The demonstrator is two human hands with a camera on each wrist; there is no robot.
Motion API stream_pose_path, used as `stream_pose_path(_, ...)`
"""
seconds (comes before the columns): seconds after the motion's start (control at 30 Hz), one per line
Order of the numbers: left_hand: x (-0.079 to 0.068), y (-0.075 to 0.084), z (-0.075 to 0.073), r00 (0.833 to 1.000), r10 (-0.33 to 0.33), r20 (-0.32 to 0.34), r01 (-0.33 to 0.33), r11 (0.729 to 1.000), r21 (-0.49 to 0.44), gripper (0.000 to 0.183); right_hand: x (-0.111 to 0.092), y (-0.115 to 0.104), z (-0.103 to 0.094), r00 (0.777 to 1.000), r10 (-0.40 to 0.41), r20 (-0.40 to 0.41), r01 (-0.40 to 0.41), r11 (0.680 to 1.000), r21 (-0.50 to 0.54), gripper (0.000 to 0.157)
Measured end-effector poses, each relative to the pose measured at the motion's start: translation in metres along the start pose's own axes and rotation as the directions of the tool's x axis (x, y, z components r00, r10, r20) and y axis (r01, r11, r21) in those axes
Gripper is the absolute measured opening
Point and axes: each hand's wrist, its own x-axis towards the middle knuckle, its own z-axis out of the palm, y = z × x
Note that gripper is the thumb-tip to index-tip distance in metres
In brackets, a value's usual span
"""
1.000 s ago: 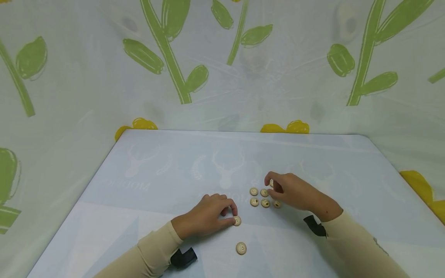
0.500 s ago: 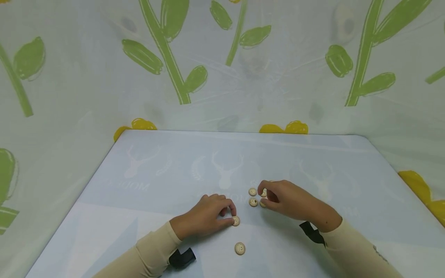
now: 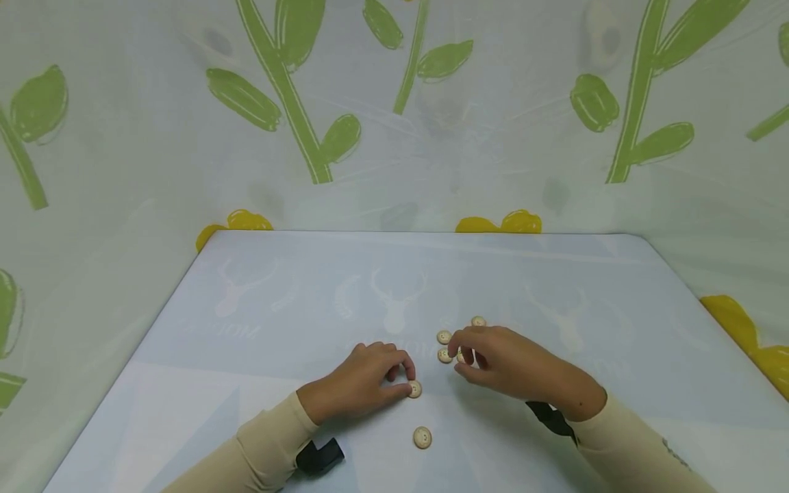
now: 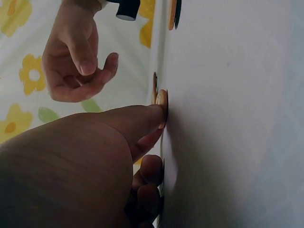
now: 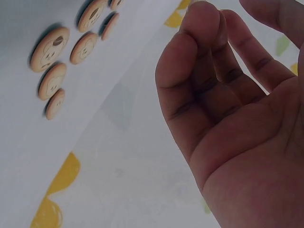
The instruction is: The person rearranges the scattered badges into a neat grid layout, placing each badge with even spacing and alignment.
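My left hand is low at the table, its thumb and index finger pinching the edge of a round wooden disc. In the left wrist view that disc stands close to the tabletop beside the thumb tip. My right hand hovers with bent, relaxed fingers over a cluster of similar discs and partly hides them. The right wrist view shows nothing between its fingers. Drawn faces mark the discs, such as this dark-eyed one and its neighbour.
Another wooden disc lies nearer the person, below the left hand. At the cluster's far side is a disc. The pale blue table ends at a cloth backdrop printed with green leaves. Black wrist straps show under both sleeves.
My right hand has shifted left and a little nearer, leaving the cluster's far-right disc in sight and covering others. The left hand keeps its place on its disc.
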Motion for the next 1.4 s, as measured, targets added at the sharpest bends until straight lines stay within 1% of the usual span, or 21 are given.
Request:
stream_pose_path(0.3,0.0,0.0,-0.001,1.0,0.0,0.008,0.0,1.0,0.005,0.007,0.002,-0.009,0.014,0.996,-0.069,0.059,0.071,0.997,-0.019,0.012)
stream_pose_path(0.6,0.0,0.0,-0.002,1.0,0.003,0.009,-0.003,1.0,0.008,0.008,0.0,-0.016,0.02,0.986,-0.163,0.034,0.163,0.987,-0.008,0.018)
stream_pose_path(0.8,0.0,-0.001,-0.001,1.0,0.003,0.014,-0.003,1.0,0.008,0.007,0.0,-0.023,0.023,0.983,-0.163,0.084,0.164,0.986,-0.008,0.019)
stream_pose_path(1.0,0.0,-0.002,0.001,1.0,0.005,0.012,-0.005,1.0,0.009,0.007,-0.001,-0.028,0.031,0.972,-0.201,0.121,0.207,0.978,-0.041,0.019)
stream_pose_path(1.17,0.0,-0.001,0.0,1.0,-0.002,0.015,0.002,1.0,0.002,0.007,0.0,-0.032,0.036,0.966,-0.205,0.159,0.214,0.976,-0.047,0.02)
stream_pose_path(1.4,0.0,-0.001,0.0,1.0,-0.003,0.017,0.003,1.0,0.006,0.007,0.0,-0.034,0.046,0.954,-0.254,0.159,0.268,0.961,-0.071,0.02)
